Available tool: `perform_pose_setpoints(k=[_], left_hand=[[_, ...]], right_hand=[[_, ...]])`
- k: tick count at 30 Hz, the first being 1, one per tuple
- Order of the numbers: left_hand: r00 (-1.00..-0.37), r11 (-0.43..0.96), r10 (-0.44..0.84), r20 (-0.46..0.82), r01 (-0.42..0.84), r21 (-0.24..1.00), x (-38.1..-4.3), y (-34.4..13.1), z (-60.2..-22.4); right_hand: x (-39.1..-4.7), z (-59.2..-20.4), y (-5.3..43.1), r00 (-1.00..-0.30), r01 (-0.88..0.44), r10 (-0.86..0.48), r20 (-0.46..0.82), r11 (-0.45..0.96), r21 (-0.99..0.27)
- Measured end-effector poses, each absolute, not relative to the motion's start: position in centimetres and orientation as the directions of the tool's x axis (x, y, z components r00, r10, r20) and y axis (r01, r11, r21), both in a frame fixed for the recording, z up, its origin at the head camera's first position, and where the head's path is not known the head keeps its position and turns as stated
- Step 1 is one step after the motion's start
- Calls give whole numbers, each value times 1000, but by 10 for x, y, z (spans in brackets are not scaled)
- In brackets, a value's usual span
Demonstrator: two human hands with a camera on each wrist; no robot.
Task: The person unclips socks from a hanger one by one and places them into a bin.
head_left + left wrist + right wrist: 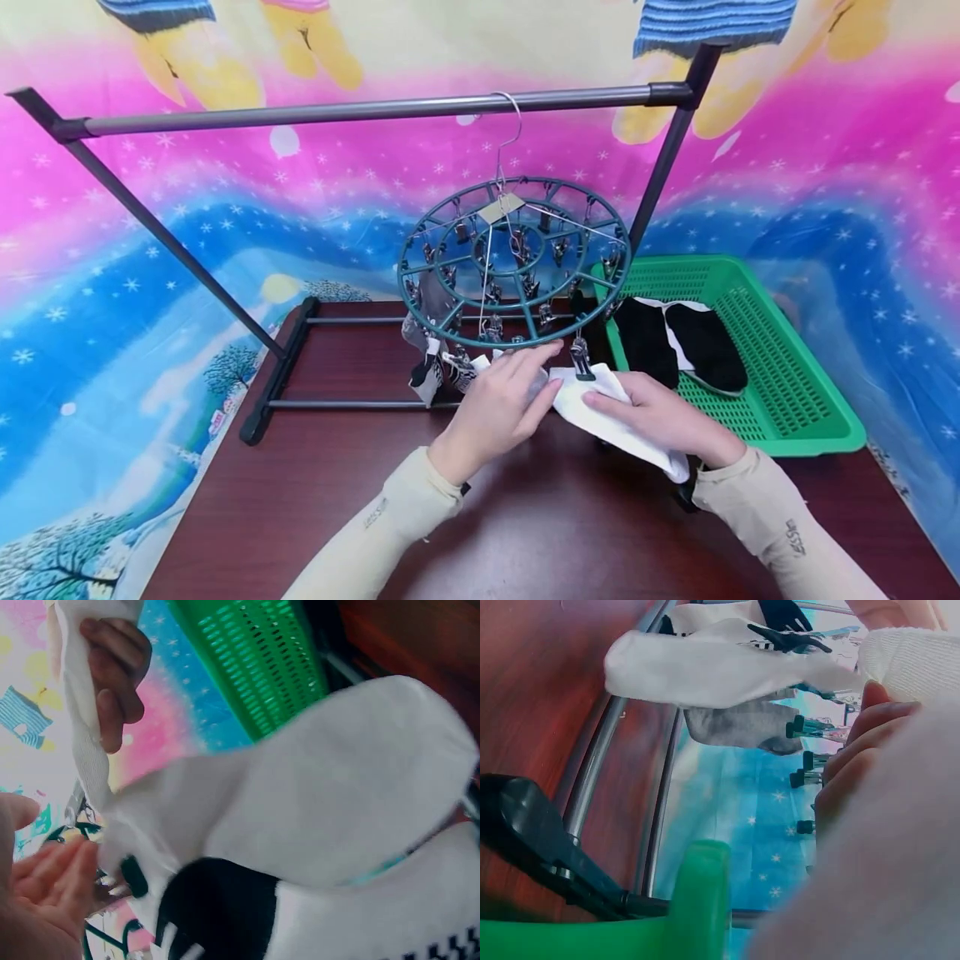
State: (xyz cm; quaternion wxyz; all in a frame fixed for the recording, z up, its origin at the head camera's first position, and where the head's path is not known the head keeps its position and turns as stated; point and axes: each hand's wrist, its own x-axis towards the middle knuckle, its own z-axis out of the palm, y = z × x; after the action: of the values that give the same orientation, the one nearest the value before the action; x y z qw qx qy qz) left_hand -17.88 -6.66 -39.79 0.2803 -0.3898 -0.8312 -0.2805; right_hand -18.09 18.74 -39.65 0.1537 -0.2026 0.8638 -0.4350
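Note:
A white sock (626,435) is in my right hand (667,417), thumb on top and fingers curled beneath the fabric. Near its upper edge a metal clip (581,358) hanging from the round green hanger (405,271) bites the cloth. My left hand (491,408) is beside the clip with fingers extended, fingertips at the hanger's front rim; nothing shows in its grasp. In the left wrist view, a white sock foot (352,780) droops below the clip's green pad (133,876). The right wrist view shows ribbed white cloth (907,664) at my right fingers.
Several patterned and grey socks (429,375) hang at the hanger's left front. The hanger hooks onto a dark metal rack (375,108) on the brown table (345,492). At right stands a green basket (806,400) holding black-and-white socks (705,346). More clips (517,242) dangle inside the hanger.

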Motion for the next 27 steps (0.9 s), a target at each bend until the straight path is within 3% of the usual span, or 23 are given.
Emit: perform_pose_setpoints(k=[5, 10, 16, 20, 27], left_hand=[[-682, 584, 478, 554, 718, 379, -181, -54, -393], [-739, 581, 484, 468, 672, 460, -183, -46, -395], [-815, 452, 426, 392, 567, 689, -189, -37, -394], [-843, 381, 406, 353, 507, 774, -193, -35, -394], [-856, 341, 390, 340, 477, 810, -195, -38, -394]], right_hand=[[-181, -396, 187, -865, -247, -497, -72, 545, -801], [-181, -395, 186, -851, -247, -518, -82, 534, -808], [-183, -395, 185, -836, -251, -540, -103, 542, -802], [-184, -394, 183, -827, -259, -551, -112, 550, -794], [-185, -394, 182, -825, -269, -555, -111, 557, -786]])
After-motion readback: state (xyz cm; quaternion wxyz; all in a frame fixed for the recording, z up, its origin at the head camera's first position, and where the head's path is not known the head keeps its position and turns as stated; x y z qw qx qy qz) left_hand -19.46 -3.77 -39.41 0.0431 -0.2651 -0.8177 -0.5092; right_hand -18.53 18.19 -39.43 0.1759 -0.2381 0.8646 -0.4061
